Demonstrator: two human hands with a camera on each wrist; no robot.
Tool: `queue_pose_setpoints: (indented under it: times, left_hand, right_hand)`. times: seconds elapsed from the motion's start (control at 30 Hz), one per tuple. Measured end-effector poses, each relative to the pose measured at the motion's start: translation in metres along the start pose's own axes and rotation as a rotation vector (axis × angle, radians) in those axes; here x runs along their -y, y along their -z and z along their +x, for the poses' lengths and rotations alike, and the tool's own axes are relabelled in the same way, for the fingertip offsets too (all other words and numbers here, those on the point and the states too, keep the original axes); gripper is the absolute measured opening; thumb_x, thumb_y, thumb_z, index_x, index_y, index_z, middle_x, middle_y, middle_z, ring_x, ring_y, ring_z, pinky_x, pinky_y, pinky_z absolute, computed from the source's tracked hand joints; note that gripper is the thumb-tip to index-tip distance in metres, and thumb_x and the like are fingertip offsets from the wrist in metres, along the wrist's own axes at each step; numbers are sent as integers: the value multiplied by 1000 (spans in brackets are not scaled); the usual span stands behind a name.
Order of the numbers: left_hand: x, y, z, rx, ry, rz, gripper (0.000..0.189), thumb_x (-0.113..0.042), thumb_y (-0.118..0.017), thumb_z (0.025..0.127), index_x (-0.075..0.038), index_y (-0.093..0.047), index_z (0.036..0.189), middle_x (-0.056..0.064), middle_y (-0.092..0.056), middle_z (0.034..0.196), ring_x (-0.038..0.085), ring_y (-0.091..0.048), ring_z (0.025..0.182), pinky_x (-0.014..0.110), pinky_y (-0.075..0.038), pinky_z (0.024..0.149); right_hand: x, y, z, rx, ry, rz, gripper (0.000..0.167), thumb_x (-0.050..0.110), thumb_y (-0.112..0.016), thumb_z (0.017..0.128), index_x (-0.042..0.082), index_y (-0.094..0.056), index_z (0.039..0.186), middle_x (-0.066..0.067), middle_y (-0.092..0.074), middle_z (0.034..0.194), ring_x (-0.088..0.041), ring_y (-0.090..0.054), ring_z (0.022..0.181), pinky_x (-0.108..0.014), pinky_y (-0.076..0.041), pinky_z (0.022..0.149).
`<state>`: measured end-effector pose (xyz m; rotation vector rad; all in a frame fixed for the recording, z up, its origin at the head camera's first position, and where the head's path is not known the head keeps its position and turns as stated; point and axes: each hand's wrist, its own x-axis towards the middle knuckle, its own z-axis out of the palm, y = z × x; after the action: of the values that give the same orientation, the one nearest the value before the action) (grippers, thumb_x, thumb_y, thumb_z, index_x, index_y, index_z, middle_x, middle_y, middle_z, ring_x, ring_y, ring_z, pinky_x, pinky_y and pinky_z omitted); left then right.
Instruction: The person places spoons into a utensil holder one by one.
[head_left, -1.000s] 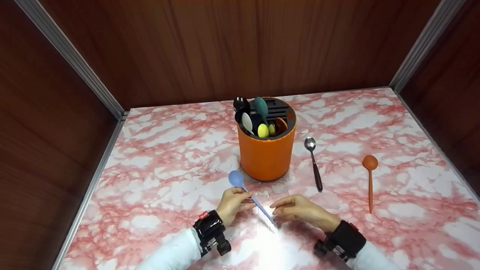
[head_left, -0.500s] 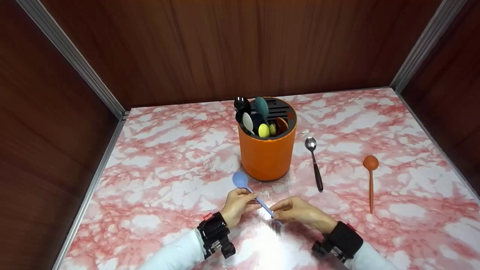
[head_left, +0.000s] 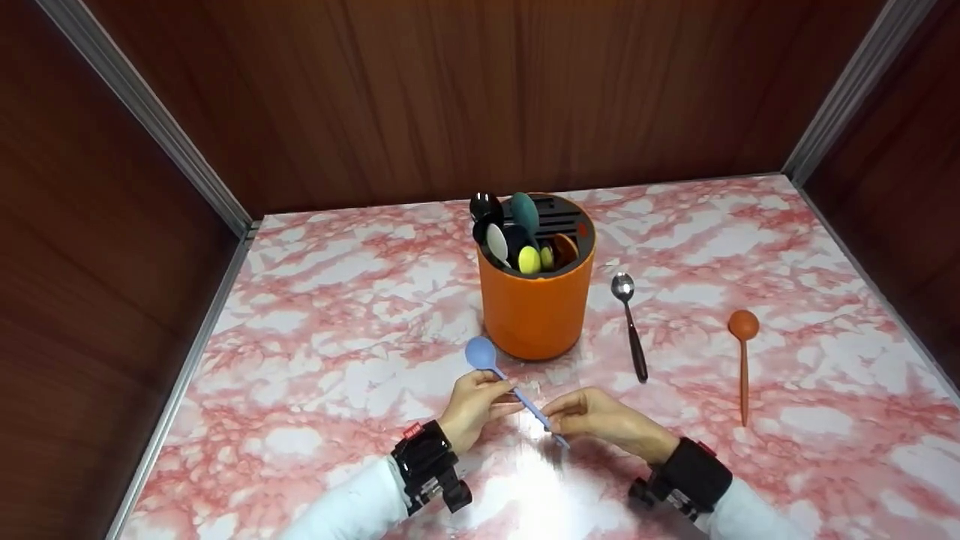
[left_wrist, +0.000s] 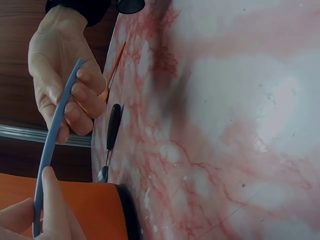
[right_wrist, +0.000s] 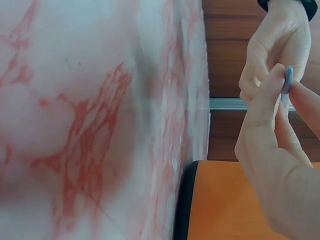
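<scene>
A light blue spoon (head_left: 481,352) is held aslant over the table, its bowl up at the left near the base of an orange utensil holder (head_left: 534,319). My left hand (head_left: 471,412) pinches its handle a little below the bowl. Lower on the same handle, my right hand (head_left: 607,426) pinches it between thumb and fingers, the tip poking out past them. In the left wrist view the blue spoon's handle (left_wrist: 54,131) runs from one hand to the other. Only the handle end (right_wrist: 288,80) shows in the right wrist view, between fingertips.
Several spoons, including a teal spoon (head_left: 524,214) and a white one (head_left: 496,244), stand in the holder's dark slotted top. To its right lie a metal spoon with a dark handle (head_left: 636,352) and an orange spoon (head_left: 743,325). Wooden panels (head_left: 450,105) enclose the marbled table (head_left: 322,322).
The blue spoon and my left hand have shifted slightly right. My right fingers, beside the handle a second ago, now pinch it. The holder and the lying spoons have stayed put.
</scene>
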<state>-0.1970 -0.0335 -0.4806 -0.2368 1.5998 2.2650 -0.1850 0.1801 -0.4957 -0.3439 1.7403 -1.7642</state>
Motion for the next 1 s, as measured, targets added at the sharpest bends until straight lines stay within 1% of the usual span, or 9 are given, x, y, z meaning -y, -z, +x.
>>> queue_pose_setpoints:
  times: [0.13,0.3,0.43,0.57,0.8,1.0]
  left_hand:
    - [-6,-2,-1,8,-3,-8,8,5,-56,94,1,-50,91,8,-61,78,18,-64,70,41,-58,83]
    - [-12,-5,0,10,-8,-20,9,2,-56,95,0,-51,89,9,-60,79,18,-64,71,40,-59,82]
    - [-17,-8,-1,3,-9,-24,9,0,-56,96,1,-50,89,10,-59,81,18,-64,71,42,-58,83]
    - [-24,-11,-3,-1,-18,-26,11,-1,-56,96,0,-50,88,10,-57,83,18,-64,72,42,-58,83]
    - [-36,-17,-8,24,-60,-22,10,-1,-55,97,0,-50,89,10,-59,81,17,-66,71,40,-59,81]
    - [-43,-20,-11,7,-84,-16,9,0,-55,97,0,-50,89,8,-61,78,16,-65,70,40,-59,80]
  right_hand:
    - [5,-1,-1,-5,22,0,32,5,-62,91,-15,-60,116,-7,-68,95,-9,-60,82,-23,-54,74]
    - [13,0,-4,7,33,1,30,6,-62,93,-12,-62,116,-8,-67,96,-10,-59,82,-23,-52,73]
    - [20,1,-6,5,38,-13,31,7,-62,93,-11,-62,117,-9,-67,98,-12,-60,83,-25,-53,75]
    - [27,3,-8,13,51,-29,30,8,-62,94,-9,-62,118,-7,-67,97,-12,-60,83,-26,-53,75]
    - [39,6,-12,9,55,-52,27,10,-62,95,-6,-64,116,-5,-66,95,-12,-58,81,-23,-51,72]
    - [45,6,-14,-2,49,-87,29,10,-62,94,-6,-64,118,-5,-67,95,-13,-58,81,-26,-51,74]
